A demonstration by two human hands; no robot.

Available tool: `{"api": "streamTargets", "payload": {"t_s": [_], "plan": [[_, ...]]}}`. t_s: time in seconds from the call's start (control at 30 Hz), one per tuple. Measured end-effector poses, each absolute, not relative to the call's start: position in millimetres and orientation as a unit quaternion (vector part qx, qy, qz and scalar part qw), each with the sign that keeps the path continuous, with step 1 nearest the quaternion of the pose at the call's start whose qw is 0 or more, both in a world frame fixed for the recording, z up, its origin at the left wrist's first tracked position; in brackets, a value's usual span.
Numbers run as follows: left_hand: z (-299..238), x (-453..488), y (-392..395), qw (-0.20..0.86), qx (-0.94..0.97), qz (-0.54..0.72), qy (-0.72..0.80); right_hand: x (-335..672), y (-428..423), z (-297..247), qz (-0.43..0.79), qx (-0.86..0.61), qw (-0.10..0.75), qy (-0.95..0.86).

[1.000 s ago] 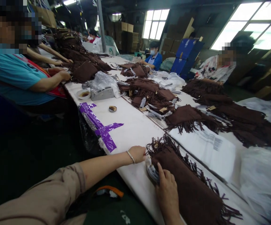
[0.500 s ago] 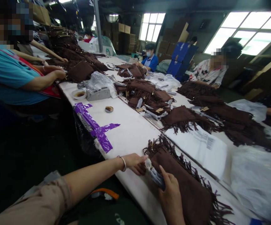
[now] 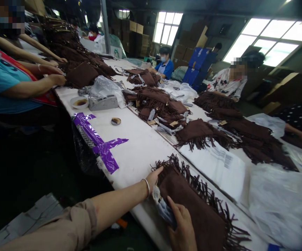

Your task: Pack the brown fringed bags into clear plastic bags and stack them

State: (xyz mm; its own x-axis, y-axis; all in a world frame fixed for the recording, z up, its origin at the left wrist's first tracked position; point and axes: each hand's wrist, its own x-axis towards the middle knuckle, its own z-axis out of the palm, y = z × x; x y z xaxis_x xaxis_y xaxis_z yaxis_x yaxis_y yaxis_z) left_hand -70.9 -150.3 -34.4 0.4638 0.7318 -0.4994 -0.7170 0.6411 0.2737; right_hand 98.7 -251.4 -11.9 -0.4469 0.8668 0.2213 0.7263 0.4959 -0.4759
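Note:
A dark brown fringed bag (image 3: pixel 195 202) lies flat on the near part of the white table. My left hand (image 3: pixel 154 177), with a silver bangle at the wrist, grips the bag's far left corner; the thumb shows on top and the other fingers are mostly hidden. Along the bag's left edge runs a strap wrapped in clear plastic (image 3: pixel 163 209), with a gold-coloured metal piece at its far end. My right hand (image 3: pixel 182 225) is closed round the near end of that wrapped strap, index finger stretched along it over the bag.
Several brown fringed bags (image 3: pixel 158 101) lie heaped across the table (image 3: pixel 137 139). Purple tape (image 3: pixel 98 143) covers its left edge. A small round lid (image 3: pixel 115 121), a white bowl (image 3: pixel 79 102) and plastic bags (image 3: pixel 279 195) lie about. Co-workers (image 3: pixel 12 80) handle bags at left and right.
My left hand has moved from the strap's metal end up onto the bag's corner. My right hand stays on the wrapped strap. The whole view has shifted slightly.

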Motion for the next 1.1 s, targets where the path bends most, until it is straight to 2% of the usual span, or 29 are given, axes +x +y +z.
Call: {"api": "streamTargets", "payload": {"t_s": [0.1,0.3,0.47,0.67,0.8,1.0,1.1], "plan": [[-24.0,-78.2,-161.4,0.854,-0.036,0.452,0.255,95.5,-253.1,-15.8,0.165,-0.475,0.233,-0.832],[-23.3,-75.5,-150.5,0.88,-0.037,0.369,0.298,99.9,-252.1,-30.1,0.168,-0.461,0.243,-0.837],[-29.1,-73.8,-137.0,0.832,-0.041,0.522,0.187,103.1,-250.5,-35.3,0.158,-0.444,0.236,-0.85],[-37.6,-87.9,-148.5,0.88,-0.029,0.428,0.204,96.3,-257.2,-42.6,0.169,-0.456,0.25,-0.837],[-33.1,-84.3,-137.5,0.887,-0.022,0.409,0.215,94.7,-258.5,-44.1,0.172,-0.455,0.254,-0.836],[-24.8,-81.2,-131.0,0.818,-0.031,0.555,0.151,99.8,-254.7,-41.4,0.157,-0.427,0.225,-0.862],[-23.1,-90.0,-139.5,0.797,0.014,0.576,0.179,101.4,-253.1,-38.3,0.151,-0.411,0.203,-0.876]]}}
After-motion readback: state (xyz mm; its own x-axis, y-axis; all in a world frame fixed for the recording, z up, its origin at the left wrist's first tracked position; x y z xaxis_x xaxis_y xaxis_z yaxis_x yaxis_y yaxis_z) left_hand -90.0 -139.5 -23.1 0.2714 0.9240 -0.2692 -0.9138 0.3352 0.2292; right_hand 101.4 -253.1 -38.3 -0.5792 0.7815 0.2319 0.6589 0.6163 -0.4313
